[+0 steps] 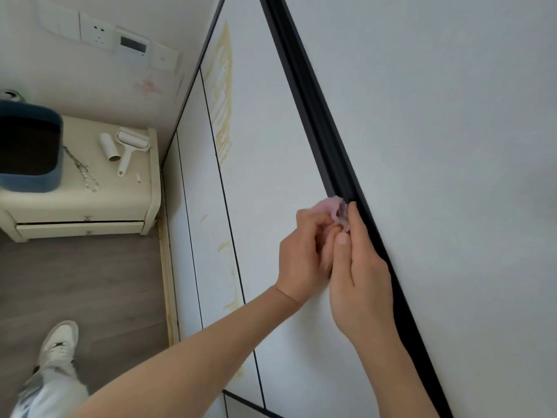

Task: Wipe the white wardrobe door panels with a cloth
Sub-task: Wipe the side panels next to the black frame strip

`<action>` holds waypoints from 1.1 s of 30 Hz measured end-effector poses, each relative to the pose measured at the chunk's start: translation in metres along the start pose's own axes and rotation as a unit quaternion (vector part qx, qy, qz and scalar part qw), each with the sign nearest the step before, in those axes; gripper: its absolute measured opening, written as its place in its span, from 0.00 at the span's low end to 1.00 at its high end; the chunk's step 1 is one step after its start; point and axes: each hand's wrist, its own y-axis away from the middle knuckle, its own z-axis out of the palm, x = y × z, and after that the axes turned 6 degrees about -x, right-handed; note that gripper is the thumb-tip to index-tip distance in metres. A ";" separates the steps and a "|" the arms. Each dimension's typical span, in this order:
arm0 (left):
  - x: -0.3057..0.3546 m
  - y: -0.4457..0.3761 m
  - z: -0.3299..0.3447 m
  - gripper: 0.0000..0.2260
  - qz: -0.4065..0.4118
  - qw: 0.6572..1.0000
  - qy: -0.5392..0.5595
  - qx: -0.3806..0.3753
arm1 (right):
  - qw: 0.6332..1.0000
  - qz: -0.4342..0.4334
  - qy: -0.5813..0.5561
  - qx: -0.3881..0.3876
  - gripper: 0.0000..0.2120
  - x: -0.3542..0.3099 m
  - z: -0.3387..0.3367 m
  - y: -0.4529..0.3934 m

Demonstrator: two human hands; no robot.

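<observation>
**Pink cloth held at the black door strip**

A small pink cloth (333, 206) was held bunched between both hands, right against the black strip (328, 140) that ran between two white wardrobe door panels. The left hand (304, 254) was curled, its fingers pinching the cloth from the left. The right hand (358, 282) was laid along the strip with its fingers pressed together, the fingertips gripping the cloth from the right. The two hands were touching each other. The left door panel (265, 152) was marked with yellowish streaks (223, 95) along its far left edge, and smaller ones nearer. The right door panel (437, 131) was seen plain white. To the far left, a cream bedside cabinet (81, 203) was seen, with a lint roller (131, 147), a spare roll (109, 147) and a dark blue bin (30, 140) on top. A white shoe (58, 342) was planted on the wooden floor (90, 276) at the near left.
</observation>
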 end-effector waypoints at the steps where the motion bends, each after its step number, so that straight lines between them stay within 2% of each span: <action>1: -0.014 0.000 -0.004 0.05 -0.012 1.000 -0.020 0.000 | 1.000 0.002 -0.005 0.002 0.28 -0.001 0.000 -0.001; 4: -0.083 0.006 -0.024 0.05 -0.168 0.985 0.007 0.048 | 1.000 -0.008 0.003 0.013 0.27 0.001 0.003 -0.004; 7: -0.151 0.009 -0.044 0.03 -0.343 0.932 -0.052 0.102 | 1.000 -0.004 0.029 0.004 0.28 0.001 0.009 -0.007; 9: -0.162 0.003 -0.047 0.03 -0.404 0.905 -0.078 0.105 | 0.999 -0.002 0.054 0.001 0.28 0.001 0.011 -0.009; 10: -0.156 -0.001 -0.045 0.05 -0.395 0.909 -0.079 0.108 | 0.998 -0.004 0.060 -0.001 0.27 0.000 0.011 -0.012; 12: -0.124 -0.011 -0.035 0.09 -0.298 0.946 -0.053 0.113 | 0.999 -0.012 0.052 -0.010 0.25 -0.004 0.009 -0.027; 14: -0.084 -0.019 -0.019 0.06 -0.190 0.978 -0.017 0.086 | 0.999 -0.027 0.040 -0.022 0.25 -0.005 0.009 -0.049; 17: -0.056 -0.027 -0.007 0.05 -0.071 0.995 -0.032 0.065 | 0.999 -0.042 0.020 -0.027 0.27 -0.008 0.013 -0.071; 19: -0.078 -0.032 -0.017 0.09 -0.103 0.989 -0.045 0.097 | 0.998 -0.059 0.019 -0.024 0.27 -0.008 0.014 -0.074; 22: -0.145 -0.039 -0.041 0.04 -0.268 0.950 -0.049 0.149 | 0.997 -0.079 0.012 -0.024 0.26 -0.005 0.013 -0.076; 24: -0.171 -0.042 -0.051 0.07 -0.372 0.910 -0.087 0.162 | 0.996 -0.079 -0.006 -0.028 0.26 -0.004 0.012 -0.079; 26: -0.162 -0.044 -0.047 0.06 -0.380 0.906 -0.084 0.169 | 0.996 -0.077 -0.027 -0.031 0.26 -0.006 0.010 -0.082; 28: -0.122 -0.046 -0.032 0.04 -0.291 0.942 -0.053 0.158 | 0.996 -0.080 -0.035 -0.033 0.26 -0.007 0.009 -0.086; 30: -0.072 -0.047 -0.015 0.03 -0.166 0.979 -0.004 0.116 | 0.995 -0.080 -0.045 -0.038 0.26 -0.008 0.010 -0.090; 33: -0.048 -0.049 -0.006 0.05 -0.016 0.997 -0.014 0.078 | 0.994 -0.079 -0.069 -0.042 0.28 -0.009 0.010 -0.089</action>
